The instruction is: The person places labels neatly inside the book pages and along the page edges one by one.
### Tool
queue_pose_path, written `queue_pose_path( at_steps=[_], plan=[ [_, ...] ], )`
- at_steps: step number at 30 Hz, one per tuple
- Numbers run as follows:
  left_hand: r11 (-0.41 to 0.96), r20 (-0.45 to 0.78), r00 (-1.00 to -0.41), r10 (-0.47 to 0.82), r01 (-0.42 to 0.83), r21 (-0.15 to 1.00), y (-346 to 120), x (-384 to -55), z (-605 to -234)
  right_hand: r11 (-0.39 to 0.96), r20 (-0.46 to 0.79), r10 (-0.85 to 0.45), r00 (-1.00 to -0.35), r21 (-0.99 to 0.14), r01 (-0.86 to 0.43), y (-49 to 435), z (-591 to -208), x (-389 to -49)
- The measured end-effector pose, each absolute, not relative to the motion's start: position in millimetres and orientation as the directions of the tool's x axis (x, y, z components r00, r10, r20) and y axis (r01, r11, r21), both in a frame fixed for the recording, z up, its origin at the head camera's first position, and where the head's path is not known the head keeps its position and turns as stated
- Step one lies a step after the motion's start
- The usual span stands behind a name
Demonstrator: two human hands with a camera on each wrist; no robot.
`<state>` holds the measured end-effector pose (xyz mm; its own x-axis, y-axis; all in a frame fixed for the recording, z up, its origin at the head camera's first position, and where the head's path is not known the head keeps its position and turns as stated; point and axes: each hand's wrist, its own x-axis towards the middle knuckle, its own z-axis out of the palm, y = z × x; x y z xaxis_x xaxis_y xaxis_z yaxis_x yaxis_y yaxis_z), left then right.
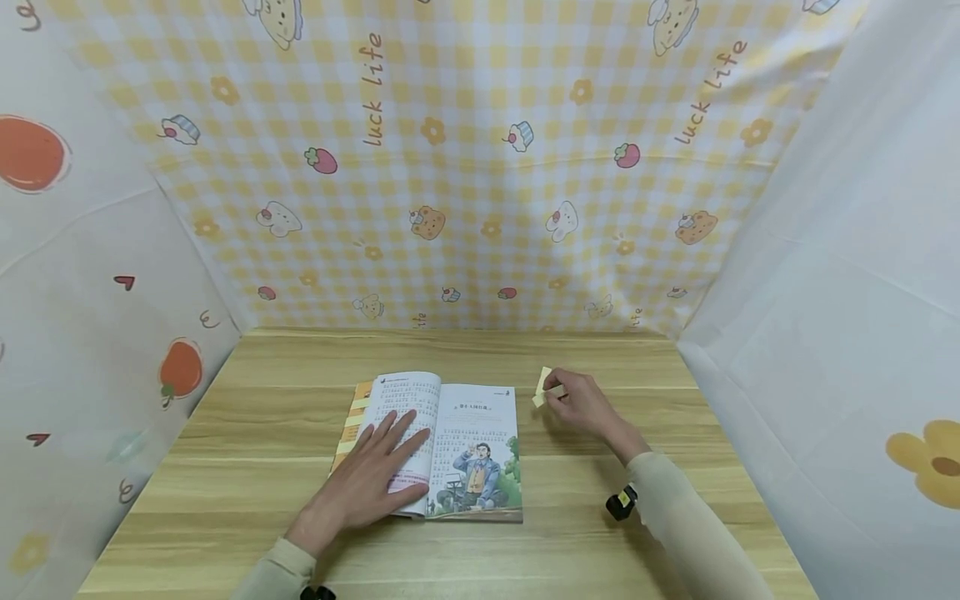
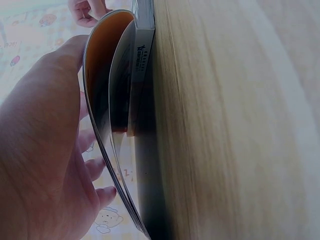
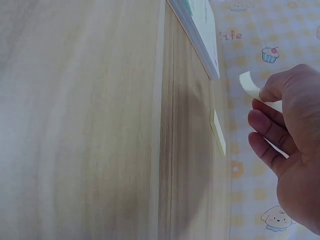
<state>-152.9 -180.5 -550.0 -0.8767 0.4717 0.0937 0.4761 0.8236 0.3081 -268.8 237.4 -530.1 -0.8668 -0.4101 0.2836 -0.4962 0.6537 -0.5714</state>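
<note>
An open book [image 1: 480,417] lies on the table, text on its left page and a drawing of a person on its right page. My left hand [image 1: 367,479] rests with spread fingers on the left page; the left wrist view shows the lifted pages [image 2: 107,127] bowed beneath it. To the right of the book, my right hand [image 1: 587,406] pinches a pale yellow paper strip [image 3: 247,84] between thumb and index finger, and the strip's free end curls. Below that hand, a small pale yellow sticky-note pad [image 3: 218,134] lies on the table.
Pale yellow strips [image 1: 349,433] line the book's left edge against an orange page or cover. The wooden table [image 1: 600,533] meets a checked cloth backdrop [image 1: 480,183] behind, with white cloth [image 1: 840,275] at both sides. A black wrist device [image 1: 621,503] sits at the right sleeve.
</note>
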Motion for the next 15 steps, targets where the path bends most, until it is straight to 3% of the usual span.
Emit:
queue_pose_path(
  at_steps=[7, 15],
  plan=[
    [0.820, 0.112, -0.873, 0.475, 0.485, 0.303, -180, -152, -551, 0.603, 0.343, -0.460, -0.819, -0.556, -0.572, 236, -530, -257],
    [0.818, 0.112, -0.873, 0.476, 0.485, 0.310, -181, -153, -551, 0.587, 0.274, -0.458, -0.846, -0.622, -0.519, 231, -532, -245]
  ],
)
